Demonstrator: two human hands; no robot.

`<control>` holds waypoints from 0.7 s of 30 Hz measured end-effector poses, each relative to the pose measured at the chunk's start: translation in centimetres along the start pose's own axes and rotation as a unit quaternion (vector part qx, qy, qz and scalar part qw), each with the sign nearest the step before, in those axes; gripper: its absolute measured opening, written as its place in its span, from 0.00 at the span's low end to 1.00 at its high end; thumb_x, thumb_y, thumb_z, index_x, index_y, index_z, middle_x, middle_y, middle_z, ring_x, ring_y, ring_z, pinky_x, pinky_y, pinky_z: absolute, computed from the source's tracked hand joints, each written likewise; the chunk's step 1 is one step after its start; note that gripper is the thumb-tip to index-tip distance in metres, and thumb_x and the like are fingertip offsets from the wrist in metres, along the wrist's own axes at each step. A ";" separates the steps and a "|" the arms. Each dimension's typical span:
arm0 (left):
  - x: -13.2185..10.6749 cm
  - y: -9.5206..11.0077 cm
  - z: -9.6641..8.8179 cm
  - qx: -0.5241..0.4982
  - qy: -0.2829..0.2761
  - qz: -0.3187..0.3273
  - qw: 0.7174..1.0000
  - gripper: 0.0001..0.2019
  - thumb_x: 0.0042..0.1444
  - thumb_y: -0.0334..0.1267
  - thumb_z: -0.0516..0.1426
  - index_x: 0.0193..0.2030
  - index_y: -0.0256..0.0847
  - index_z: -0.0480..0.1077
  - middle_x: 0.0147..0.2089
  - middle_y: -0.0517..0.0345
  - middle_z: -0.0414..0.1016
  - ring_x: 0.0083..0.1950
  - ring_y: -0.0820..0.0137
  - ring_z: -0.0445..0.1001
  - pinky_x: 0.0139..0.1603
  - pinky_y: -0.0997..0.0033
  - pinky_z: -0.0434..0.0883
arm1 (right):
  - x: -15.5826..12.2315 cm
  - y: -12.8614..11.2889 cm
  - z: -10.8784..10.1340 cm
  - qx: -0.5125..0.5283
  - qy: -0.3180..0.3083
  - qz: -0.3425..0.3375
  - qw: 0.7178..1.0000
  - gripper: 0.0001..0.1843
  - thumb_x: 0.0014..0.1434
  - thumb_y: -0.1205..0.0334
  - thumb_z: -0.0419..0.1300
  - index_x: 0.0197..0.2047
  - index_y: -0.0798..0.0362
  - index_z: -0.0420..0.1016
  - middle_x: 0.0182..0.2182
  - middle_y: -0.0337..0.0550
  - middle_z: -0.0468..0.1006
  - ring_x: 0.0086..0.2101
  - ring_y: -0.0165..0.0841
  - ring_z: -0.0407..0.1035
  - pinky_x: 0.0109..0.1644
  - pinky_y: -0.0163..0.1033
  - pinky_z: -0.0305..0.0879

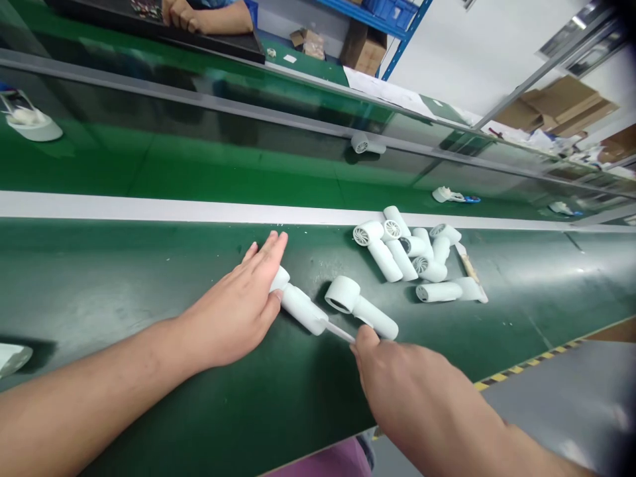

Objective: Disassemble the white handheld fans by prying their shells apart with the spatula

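Note:
My left hand [241, 308], fingers stretched forward and thumb bent in, is on the head end of a white handheld fan [304, 310] lying on the green bench. Its palm and fingers hide most of that head. In my closed right hand [397, 371] is a thin, pale, flat tool [340, 330]; the far end of it meets the bottom of the fan's handle. The grip of this tool is hidden in my fist. Just right of the held fan lies a second white handheld fan [365, 306], its round head opening facing me.
Several white fans [392, 248] lie in a pile to the right, beside a long tan-and-white piece [470, 270]. Behind a white rail [149, 207] runs a green belt carrying white parts [447, 195]. Across it, another person's hand [181, 14] rests by a black tray [213, 41].

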State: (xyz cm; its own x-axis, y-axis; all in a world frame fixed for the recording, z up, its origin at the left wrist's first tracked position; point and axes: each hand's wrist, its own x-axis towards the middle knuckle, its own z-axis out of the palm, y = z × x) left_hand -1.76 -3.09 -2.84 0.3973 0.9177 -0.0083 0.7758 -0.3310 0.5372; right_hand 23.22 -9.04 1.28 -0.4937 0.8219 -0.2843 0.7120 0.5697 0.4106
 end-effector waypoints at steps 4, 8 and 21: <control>0.0 0.0 -0.2 -0.007 0.002 0.001 1.000 0.37 0.66 0.39 0.44 0.70 0.44 0.19 0.74 0.48 0.34 0.72 0.52 0.38 0.67 0.46 0.56 | 2.5 0.0 -3.1 0.095 0.028 0.008 0.995 0.10 0.45 0.70 0.62 0.32 0.50 0.69 0.13 0.34 0.61 0.10 0.30 0.57 0.15 0.37 0.35; -0.2 -0.2 -0.5 0.008 0.003 0.025 1.000 0.38 0.65 0.40 0.45 0.70 0.41 0.17 0.74 0.43 0.33 0.72 0.51 0.39 0.67 0.46 0.56 | 4.9 -0.1 -5.4 0.201 0.087 -0.017 0.975 0.07 0.54 0.58 0.63 0.30 0.49 0.69 0.14 0.35 0.61 0.12 0.26 0.54 0.16 0.35 0.45; -0.5 0.5 0.5 0.078 0.094 -0.017 0.992 0.38 0.63 0.40 0.45 0.69 0.24 0.24 0.70 0.25 0.45 0.72 0.47 0.41 0.67 0.40 0.50 | 5.6 -1.8 -5.8 0.085 -0.019 0.023 0.996 0.10 0.48 0.73 0.62 0.36 0.54 0.73 0.17 0.40 0.69 0.15 0.34 0.66 0.17 0.34 0.53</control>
State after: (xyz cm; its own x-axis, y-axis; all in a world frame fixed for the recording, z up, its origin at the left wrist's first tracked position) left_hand -1.33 -3.79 -3.01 0.2820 0.9490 0.1408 0.8600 -0.3150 0.4015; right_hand 16.27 -5.50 3.93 -0.4421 0.8447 -0.3018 0.8090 0.5208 0.2725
